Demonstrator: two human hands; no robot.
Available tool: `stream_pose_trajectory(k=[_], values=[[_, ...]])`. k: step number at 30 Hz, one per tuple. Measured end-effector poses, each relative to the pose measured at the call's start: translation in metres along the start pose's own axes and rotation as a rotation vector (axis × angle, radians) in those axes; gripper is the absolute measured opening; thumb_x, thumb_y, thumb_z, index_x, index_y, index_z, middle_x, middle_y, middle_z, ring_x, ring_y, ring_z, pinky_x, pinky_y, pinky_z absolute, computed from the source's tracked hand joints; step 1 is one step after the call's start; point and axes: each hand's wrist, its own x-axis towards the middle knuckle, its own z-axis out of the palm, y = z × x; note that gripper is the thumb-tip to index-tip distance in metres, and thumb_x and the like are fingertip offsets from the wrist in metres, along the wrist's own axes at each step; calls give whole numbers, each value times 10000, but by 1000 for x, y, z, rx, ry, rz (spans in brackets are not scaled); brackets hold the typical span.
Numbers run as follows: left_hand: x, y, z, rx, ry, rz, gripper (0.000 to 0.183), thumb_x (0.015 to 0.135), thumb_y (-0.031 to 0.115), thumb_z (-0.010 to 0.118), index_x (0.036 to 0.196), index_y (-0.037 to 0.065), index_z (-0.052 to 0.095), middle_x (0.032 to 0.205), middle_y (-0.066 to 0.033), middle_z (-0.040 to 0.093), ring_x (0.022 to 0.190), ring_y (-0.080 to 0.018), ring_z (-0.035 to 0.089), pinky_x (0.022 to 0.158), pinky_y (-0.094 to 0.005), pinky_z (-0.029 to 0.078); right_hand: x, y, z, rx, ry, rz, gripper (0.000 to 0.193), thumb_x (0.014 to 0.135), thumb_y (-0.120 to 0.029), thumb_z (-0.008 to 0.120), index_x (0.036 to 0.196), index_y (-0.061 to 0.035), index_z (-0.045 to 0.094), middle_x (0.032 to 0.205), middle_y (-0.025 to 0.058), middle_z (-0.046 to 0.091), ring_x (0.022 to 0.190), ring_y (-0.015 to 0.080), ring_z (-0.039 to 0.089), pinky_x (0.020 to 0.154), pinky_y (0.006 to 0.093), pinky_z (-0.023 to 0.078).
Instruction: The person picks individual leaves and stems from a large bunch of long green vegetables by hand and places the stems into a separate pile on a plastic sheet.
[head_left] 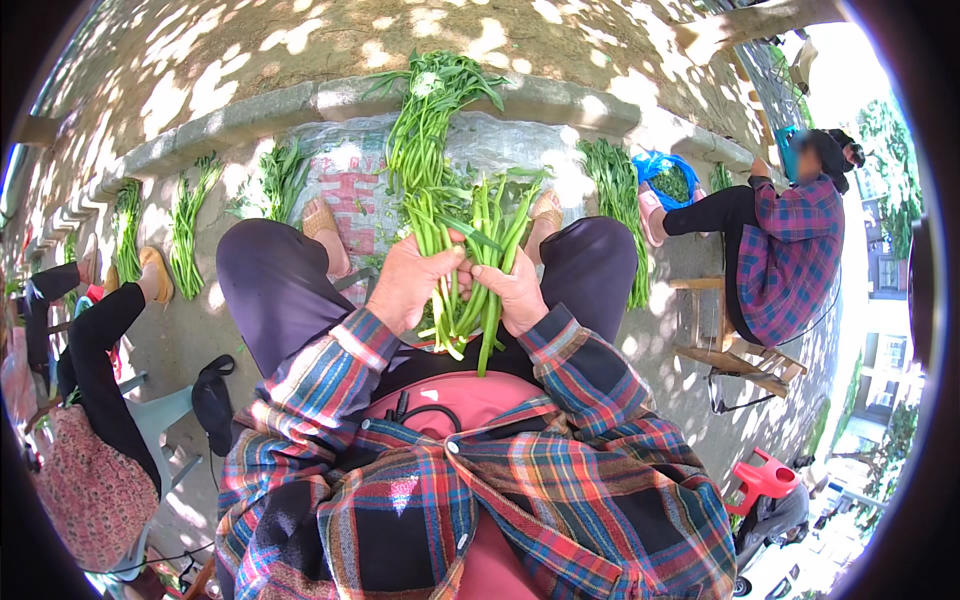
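Observation:
In front of my lap, my left hand (pixel 408 283) is closed around a bunch of water spinach (pixel 431 235), long green stalks with narrow leaves. My right hand (pixel 514 288) grips a second bunch of water spinach stalks (pixel 489 215) beside it. The two hands nearly touch, and the lower stalk ends stick out below them, a few hanging over my lap. Beyond my hands lies a big heap of water spinach (pixel 425 130), leaves pointing away, on a pale plastic sheet (pixel 342 150). Some fingertips are hidden behind the stalks.
More bundles of greens lie on the ground at left (pixel 187 225) and right (pixel 615 205). A blue bag of greens (pixel 665 180) stands near a seated person (pixel 795 240) at right. Another seated person (pixel 100 440) is at left. A stone curb (pixel 350 97) runs behind the sheet.

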Motion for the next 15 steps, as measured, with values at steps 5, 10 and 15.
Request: stream_pose_trajectory(k=[5,10,15], values=[[23,46,-84,-338,-101,175,184,928,176,464,868,13,526,735,-84,572,669,-189,565,635,-332,508,1,1,-14,19,173,-14,221,781,-41,565,986,-12,488,814,85,563,661,173,579,601,320,529],[25,49,-108,-384,252,267,219,938,204,459,876,5,529,734,-88,581,645,-200,560,611,-314,502,0,-2,-17,82,232,-19,179,787,-61,559,948,-6,503,775,88,563,645,181,574,597,317,522],[5,14,-45,-180,59,-62,252,887,168,554,1076,3,540,864,-81,603,764,-207,617,674,-354,553,2,-2,-8,47,185,-1,196,783,-44,584,960,-17,504,800,67,575,662,165,583,599,315,521]])
